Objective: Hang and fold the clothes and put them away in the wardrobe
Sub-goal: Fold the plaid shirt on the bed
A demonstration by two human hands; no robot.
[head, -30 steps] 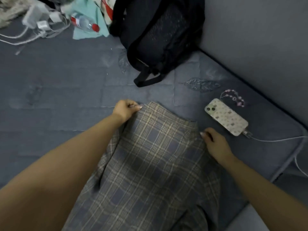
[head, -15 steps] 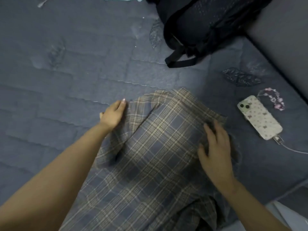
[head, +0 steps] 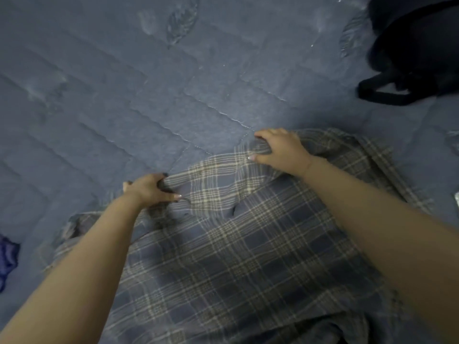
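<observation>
Both hands on a plaid garment (head: 248,256) spread over the quilted blue bedcover (head: 124,95): left hand (head: 149,189) bunching its edge, right hand (head: 280,147) curled over the far edge. Black backpack (head: 417,50) (strap trailing) well apart, upper right; blue cloth (head: 7,259) at left.

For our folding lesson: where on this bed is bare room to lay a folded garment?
The quilted bedcover lies bare beyond both hands, left of the black backpack. The near side is crowded: the plaid garment covers it, gripped by the left hand and right hand.
</observation>
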